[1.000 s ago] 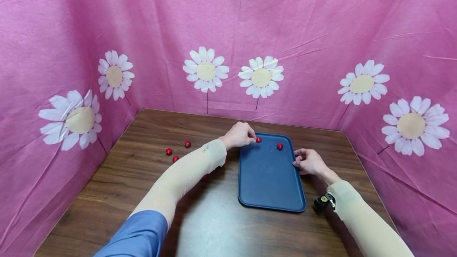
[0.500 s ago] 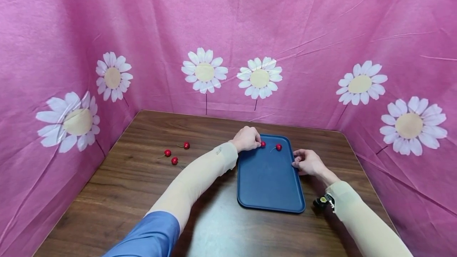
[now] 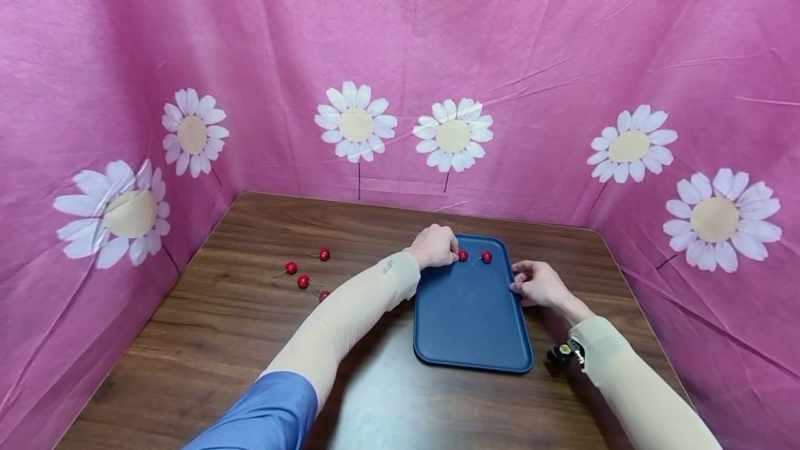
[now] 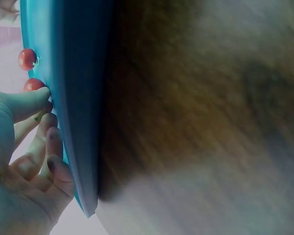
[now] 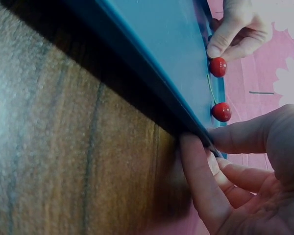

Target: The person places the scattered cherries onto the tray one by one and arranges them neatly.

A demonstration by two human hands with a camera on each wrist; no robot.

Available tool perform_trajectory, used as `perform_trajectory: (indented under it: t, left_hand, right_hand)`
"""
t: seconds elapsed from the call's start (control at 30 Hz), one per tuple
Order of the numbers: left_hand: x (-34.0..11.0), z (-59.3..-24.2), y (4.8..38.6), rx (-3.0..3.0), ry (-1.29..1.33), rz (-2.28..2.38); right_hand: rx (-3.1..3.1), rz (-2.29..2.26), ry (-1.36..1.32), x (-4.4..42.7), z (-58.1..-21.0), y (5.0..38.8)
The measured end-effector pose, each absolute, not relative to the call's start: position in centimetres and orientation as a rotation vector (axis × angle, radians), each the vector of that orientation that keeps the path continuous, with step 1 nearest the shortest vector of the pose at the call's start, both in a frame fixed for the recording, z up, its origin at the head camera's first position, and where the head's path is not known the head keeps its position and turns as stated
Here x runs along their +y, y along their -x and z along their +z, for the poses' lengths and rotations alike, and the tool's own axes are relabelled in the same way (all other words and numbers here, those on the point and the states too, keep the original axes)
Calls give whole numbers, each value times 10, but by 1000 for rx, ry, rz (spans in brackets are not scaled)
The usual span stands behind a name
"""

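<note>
Closest to me, a blue sleeve (image 3: 262,415) covers the upper left arm, with a cream sleeve (image 3: 350,318) running on from it to the wrist; another cream sleeve (image 3: 631,380) reaches in on the right, a small black device (image 3: 564,355) at its wrist, just short of the right hand. Under everything lies a brown wood-grain table (image 3: 187,339). The dark blue tray (image 3: 471,318) lies flat on it between the two hands, most of its length stretching nearer than either grip. The right hand (image 3: 544,285) pinches the tray's right long rim between thumb and fingers, towards the far end. Well to the left of the left hand's grip, four loose red cherries (image 3: 303,281) lie scattered on the wood, the nearest just beside the cream sleeve. The left hand (image 3: 434,246) reaches across the tray's far left corner, thumb and finger pinched at one red cherry (image 3: 463,255), apparently by its stem; whether that fruit bears on the tray I can't tell. Just right of this grip, a second cherry (image 3: 487,256) rests on the tray, stem pointing leftward. Beyond both hands hangs a pink curtain (image 3: 400,19) printed with white daisies (image 3: 356,126).
</note>
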State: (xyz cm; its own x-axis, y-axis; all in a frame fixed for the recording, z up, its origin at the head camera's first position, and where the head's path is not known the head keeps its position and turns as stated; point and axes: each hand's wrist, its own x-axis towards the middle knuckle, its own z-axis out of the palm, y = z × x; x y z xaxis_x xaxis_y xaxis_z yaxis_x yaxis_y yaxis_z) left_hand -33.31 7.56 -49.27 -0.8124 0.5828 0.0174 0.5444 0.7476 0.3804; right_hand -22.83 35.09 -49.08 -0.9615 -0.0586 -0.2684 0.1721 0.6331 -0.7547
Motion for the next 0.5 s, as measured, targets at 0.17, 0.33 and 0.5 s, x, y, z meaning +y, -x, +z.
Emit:
perform_trajectory:
  t: [0.17, 0.33, 0.5]
  left_hand:
    - [75, -492, 333, 2841, -900, 575]
    - [75, -492, 332, 2835, -886, 576]
    - [74, -491, 330, 2827, -906, 563]
  right_hand:
    - [2586, -1246, -85, 349, -488, 228]
    - [2591, -1235, -86, 349, -488, 228]
    - [2586, -1242, -89, 350, -489, 228]
